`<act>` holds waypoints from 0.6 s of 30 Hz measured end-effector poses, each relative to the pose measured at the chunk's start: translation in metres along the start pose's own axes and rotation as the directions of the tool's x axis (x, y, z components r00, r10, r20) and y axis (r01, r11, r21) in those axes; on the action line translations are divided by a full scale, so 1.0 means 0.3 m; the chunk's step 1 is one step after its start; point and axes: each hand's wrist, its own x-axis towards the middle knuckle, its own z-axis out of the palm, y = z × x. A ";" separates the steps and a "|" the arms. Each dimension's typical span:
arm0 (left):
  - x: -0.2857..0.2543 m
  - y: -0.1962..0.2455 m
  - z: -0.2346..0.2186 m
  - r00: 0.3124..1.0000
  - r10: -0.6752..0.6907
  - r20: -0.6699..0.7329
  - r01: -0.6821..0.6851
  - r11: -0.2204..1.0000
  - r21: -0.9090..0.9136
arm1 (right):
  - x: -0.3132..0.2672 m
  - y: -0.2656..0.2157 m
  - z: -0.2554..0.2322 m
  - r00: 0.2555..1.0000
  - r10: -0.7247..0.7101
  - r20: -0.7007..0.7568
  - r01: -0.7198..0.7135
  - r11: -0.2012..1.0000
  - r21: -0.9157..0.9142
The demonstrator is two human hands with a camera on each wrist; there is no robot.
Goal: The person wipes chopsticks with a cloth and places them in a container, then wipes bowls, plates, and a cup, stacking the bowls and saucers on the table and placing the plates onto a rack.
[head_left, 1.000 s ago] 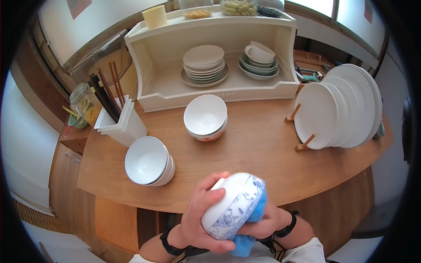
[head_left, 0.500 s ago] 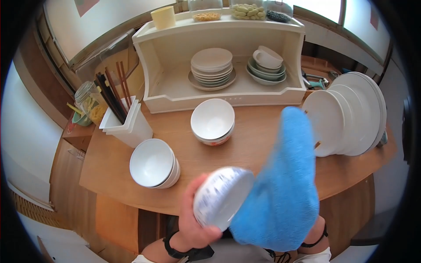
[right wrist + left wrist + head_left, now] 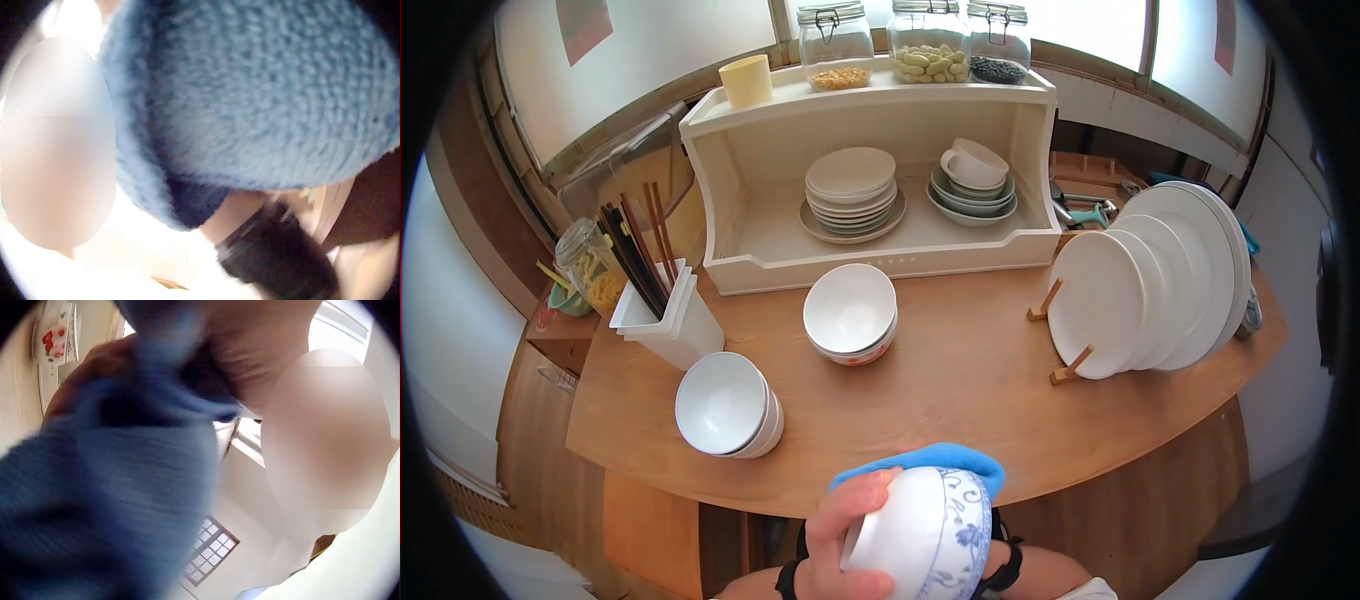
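Observation:
My left hand grips a white bowl with a blue floral band, low at the front of the head view. The bowl is tilted, its outside toward the camera and its inside out of sight. A blue cloth shows along the bowl's far side. In the right wrist view the cloth fills much of the picture and covers my right hand. Only my right wrist, with its black band, appears beside the bowl. The cloth hangs blurred in the left wrist view.
White bowls are stacked at the left, and more bowls stand mid-table. Behind are a chopstick holder and a cream shelf with plates and bowls. White plates stand in a wooden rack at the right.
The blue cloth, spread out right of the bowl half a second ago, is now bunched behind it. The bowl has turned and sits lower in view. The head view has tilted upward.

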 end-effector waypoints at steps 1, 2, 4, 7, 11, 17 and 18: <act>-0.076 -0.006 -0.046 0.897 -0.441 0.010 0.431 0.871 -0.237 | 0.002 0.026 0.021 0.992 -0.112 -0.055 0.112 0.994 -0.007; -0.080 -0.018 -0.056 0.898 -0.440 0.011 0.431 0.872 -0.232 | 0.008 -0.012 0.025 0.992 -0.113 -0.051 0.113 0.994 -0.003; -0.062 -0.033 -0.074 0.964 -0.158 0.214 0.081 0.940 0.331 | 0.009 -0.094 -0.014 0.998 0.053 -0.018 -0.053 0.999 -0.001; -0.059 -0.027 -0.031 0.976 0.045 0.215 -0.109 0.949 0.296 | 0.004 -0.195 -0.070 0.999 -0.017 -0.027 0.005 0.931 -0.365; 0.028 0.035 -0.049 0.973 -0.135 0.185 0.083 0.961 0.264 | -0.002 -0.120 -0.102 0.800 -0.574 0.176 0.474 0.424 -0.772; -0.043 0.025 -0.020 0.997 0.058 0.060 -0.071 0.966 0.248 | 0.048 -0.068 0.051 0.954 -0.237 0.181 0.286 0.553 -0.782; -0.058 0.019 -0.020 0.997 0.054 0.060 -0.067 0.965 0.255 | 0.061 -0.070 0.070 0.961 -0.184 0.207 0.275 0.542 -0.794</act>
